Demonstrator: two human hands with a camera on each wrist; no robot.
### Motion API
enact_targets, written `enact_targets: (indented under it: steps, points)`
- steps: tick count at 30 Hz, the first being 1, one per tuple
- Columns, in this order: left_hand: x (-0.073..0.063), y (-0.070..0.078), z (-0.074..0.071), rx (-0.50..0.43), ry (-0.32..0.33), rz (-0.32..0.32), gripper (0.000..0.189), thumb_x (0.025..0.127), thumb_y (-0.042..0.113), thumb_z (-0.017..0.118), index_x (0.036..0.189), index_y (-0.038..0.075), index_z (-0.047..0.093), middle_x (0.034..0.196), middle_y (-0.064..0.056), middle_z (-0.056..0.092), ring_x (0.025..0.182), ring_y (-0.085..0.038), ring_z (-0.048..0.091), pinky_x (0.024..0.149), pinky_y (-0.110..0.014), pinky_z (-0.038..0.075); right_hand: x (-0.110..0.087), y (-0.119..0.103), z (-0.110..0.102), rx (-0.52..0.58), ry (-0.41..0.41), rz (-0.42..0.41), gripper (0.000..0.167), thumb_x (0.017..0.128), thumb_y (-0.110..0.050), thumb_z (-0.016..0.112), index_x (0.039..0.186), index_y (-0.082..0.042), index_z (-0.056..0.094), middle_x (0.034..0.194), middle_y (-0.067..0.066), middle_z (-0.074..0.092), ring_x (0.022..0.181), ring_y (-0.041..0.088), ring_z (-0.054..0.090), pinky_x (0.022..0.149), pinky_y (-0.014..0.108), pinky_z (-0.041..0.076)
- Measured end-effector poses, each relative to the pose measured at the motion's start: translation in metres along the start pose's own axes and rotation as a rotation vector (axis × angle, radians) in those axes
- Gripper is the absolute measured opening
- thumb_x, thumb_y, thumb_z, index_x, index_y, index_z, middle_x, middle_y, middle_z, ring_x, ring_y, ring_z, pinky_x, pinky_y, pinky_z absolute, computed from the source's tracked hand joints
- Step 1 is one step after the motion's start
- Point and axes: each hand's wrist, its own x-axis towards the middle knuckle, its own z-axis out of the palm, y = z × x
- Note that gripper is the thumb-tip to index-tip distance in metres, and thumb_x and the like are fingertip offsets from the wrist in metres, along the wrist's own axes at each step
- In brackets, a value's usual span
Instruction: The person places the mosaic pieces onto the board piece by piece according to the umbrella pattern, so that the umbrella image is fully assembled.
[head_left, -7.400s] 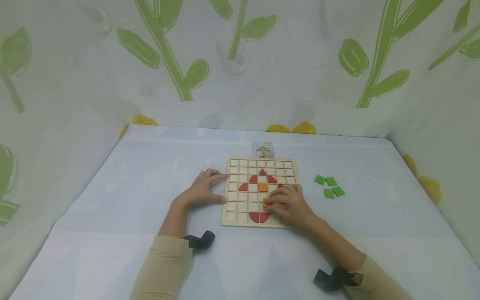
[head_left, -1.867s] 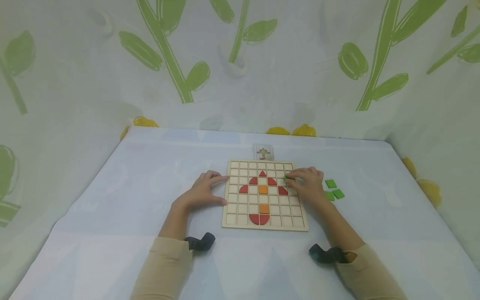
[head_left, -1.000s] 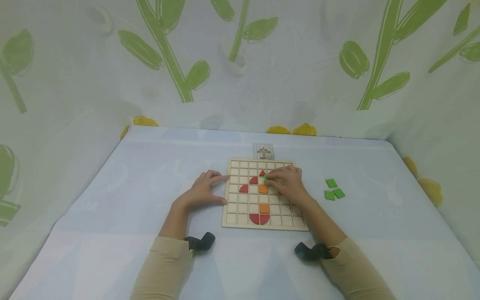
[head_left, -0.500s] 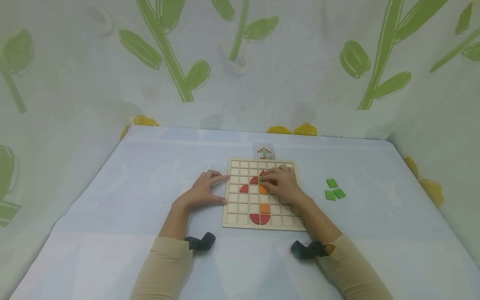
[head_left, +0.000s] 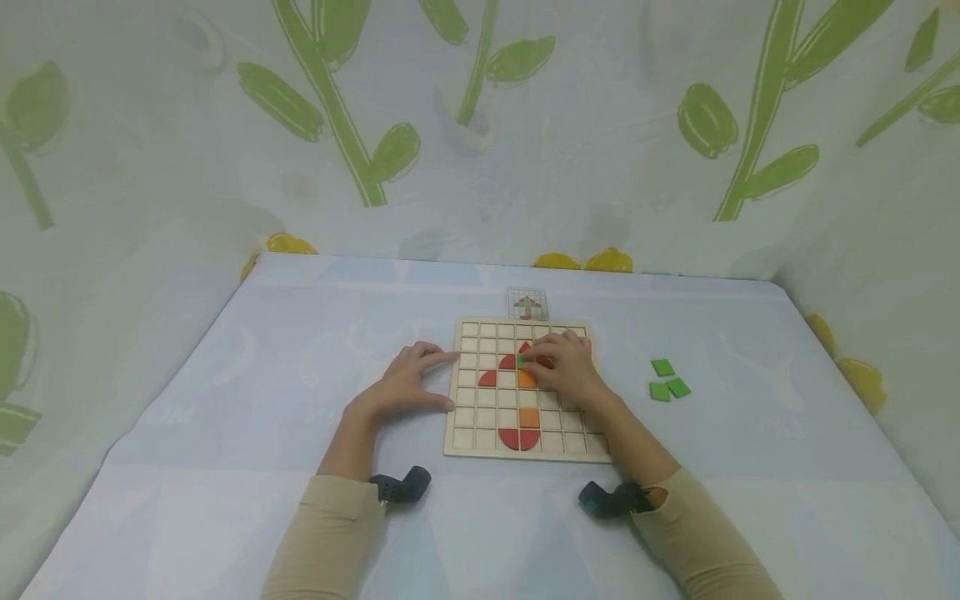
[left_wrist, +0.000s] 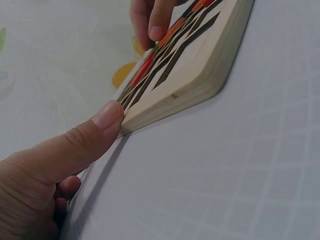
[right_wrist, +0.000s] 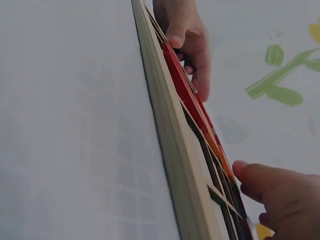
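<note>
Letter-like marks on the white table [head_left: 180, 517] are too faint to read; a gridded wooden board [head_left: 485, 396] lies on it between the hands; the left hand [head_left: 401, 377], thumb and forefinger spread, touches its left edge; the right hand [head_left: 567, 364], over the board, pinches a green tile [head_left: 521, 362] beside an orange square [head_left: 527, 380]

Pale whitish walls [head_left: 592, 158] surround the table [head_left: 187, 467] at the back and both sides, printed with large green stems [head_left: 332, 108] and leaves [head_left: 280, 100]. Yellow rounded shapes [head_left: 609, 260] show just above the table's far edge (a few more sit low on the right wall). The tabletop is pale bluish white, patterned with faint triangles, under soft, rather dim light.
</note>
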Motion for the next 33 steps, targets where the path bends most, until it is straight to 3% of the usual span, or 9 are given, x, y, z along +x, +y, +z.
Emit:
enact_targets:
  steps: [7, 16, 25, 33]
  points:
    - [0.0, 0.0, 0.0, 0.005, 0.006, -0.022, 0.082, 0.068, 0.042, 0.082, 0.14, 0.027, 0.047, 0.134, -0.004, 0.041, 0.124, -0.024, 0.035, 0.105, -0.047, 0.032, -0.001, 0.002, -0.001, 0.005, 0.033, 0.02, 0.018, 0.08, -0.027, 0.075, 0.095, -0.016, 0.076, 0.104, 0.004, 0.067, 0.098, 0.024, 0.047, 0.082, 0.045, 0.023]
    - [-0.001, 0.001, -0.003, 0.012, 0.008, -0.005, 0.082, 0.068, 0.043, 0.081, 0.141, 0.025, 0.047, 0.134, -0.005, 0.042, 0.123, -0.025, 0.035, 0.104, -0.048, 0.032, -0.006, 0.007, -0.009, 0.02, 0.08, 0.036, 0.024, 0.079, -0.028, 0.076, 0.099, -0.014, 0.075, 0.105, 0.004, 0.067, 0.101, 0.025, 0.047, 0.085, 0.048, 0.023]
    - [-0.002, 0.001, 0.0, 0.013, 0.004, 0.029, 0.082, 0.068, 0.042, 0.082, 0.141, 0.024, 0.047, 0.132, -0.005, 0.042, 0.121, -0.024, 0.036, 0.102, -0.047, 0.033, -0.017, 0.022, -0.018, -0.099, 0.079, 0.109, 0.026, 0.081, -0.03, 0.074, 0.102, -0.014, 0.074, 0.108, 0.006, 0.066, 0.099, 0.026, 0.044, 0.083, 0.047, 0.024]
    - [-0.001, 0.004, 0.0, 0.026, 0.005, 0.021, 0.081, 0.069, 0.041, 0.081, 0.141, 0.025, 0.047, 0.132, -0.004, 0.041, 0.121, -0.024, 0.036, 0.102, -0.046, 0.033, -0.029, 0.026, -0.031, -0.098, 0.085, 0.13, 0.027, 0.083, -0.029, 0.072, 0.103, -0.011, 0.073, 0.11, 0.009, 0.065, 0.103, 0.029, 0.044, 0.084, 0.048, 0.023]
